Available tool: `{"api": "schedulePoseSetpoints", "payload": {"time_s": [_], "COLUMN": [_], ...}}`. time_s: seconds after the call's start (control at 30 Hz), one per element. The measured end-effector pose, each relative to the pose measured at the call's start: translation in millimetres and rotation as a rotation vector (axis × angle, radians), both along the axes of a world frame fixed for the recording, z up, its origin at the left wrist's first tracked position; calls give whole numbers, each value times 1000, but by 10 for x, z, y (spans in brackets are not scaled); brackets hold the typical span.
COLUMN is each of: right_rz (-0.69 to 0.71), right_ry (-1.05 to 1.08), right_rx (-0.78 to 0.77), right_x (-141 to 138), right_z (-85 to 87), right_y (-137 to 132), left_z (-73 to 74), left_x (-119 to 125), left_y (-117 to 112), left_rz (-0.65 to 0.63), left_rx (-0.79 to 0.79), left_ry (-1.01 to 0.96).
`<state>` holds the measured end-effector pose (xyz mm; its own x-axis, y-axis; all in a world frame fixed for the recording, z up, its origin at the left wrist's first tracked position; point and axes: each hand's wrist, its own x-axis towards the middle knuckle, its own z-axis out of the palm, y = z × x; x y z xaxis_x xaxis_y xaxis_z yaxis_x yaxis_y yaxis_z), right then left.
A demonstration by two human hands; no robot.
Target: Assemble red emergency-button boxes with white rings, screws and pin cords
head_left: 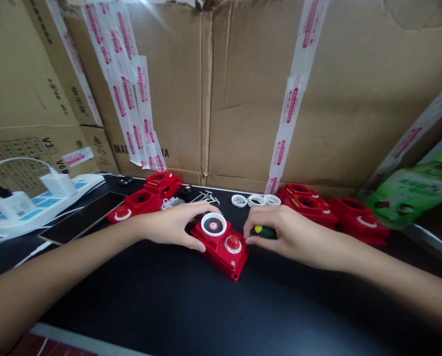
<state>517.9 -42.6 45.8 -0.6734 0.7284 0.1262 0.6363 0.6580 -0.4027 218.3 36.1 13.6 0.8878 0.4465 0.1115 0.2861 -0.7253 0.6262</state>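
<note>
A red alarm box (221,266) lies on the black table in front of me. It carries a white ring (203,225) around a dark round centre and a small red dome (233,242) in a white collar. My left hand (176,225) grips its left end, thumb in front and fingers behind. Just right of the box, my right hand (269,225) is curled around a screwdriver (266,232) with a green and yellow handle. Its blade cannot be seen. The fingertips are close to the dome; whether they touch the box I cannot tell.
More red housings stand at the back left (142,199) and right (358,220). Between them lie white rings (256,200), a round dish of small parts (239,200) and metal pieces (208,197). A phone (83,217), power strip (44,200) and green bottle (410,190) flank them. Cardboard walls (243,99) rise behind.
</note>
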Motion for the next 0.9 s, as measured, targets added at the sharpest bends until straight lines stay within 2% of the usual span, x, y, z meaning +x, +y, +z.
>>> {"api": "schedulePoseSetpoints", "payload": {"time_s": [0.23, 0.57, 0.73, 0.8, 0.9], "right_rz": [-13, -21, -84, -131, -161], "right_ry": [9, 10, 10, 88, 508], "right_rx": [-34, -67, -52, -34, -149], "right_x": [-8, -31, 13, 18, -23], "right_z": [-65, -63, -31, 51, 273], "right_y": [49, 27, 19, 10, -10], "left_z": [-10, -31, -31, -35, -39], "left_x": [29, 42, 58, 58, 61], "left_y": [-29, -57, -70, -70, -70], "left_rz": [27, 28, 41, 39, 34], "left_rx": [35, 81, 82, 85, 84], "left_ry": [4, -12, 8, 5, -14]}}
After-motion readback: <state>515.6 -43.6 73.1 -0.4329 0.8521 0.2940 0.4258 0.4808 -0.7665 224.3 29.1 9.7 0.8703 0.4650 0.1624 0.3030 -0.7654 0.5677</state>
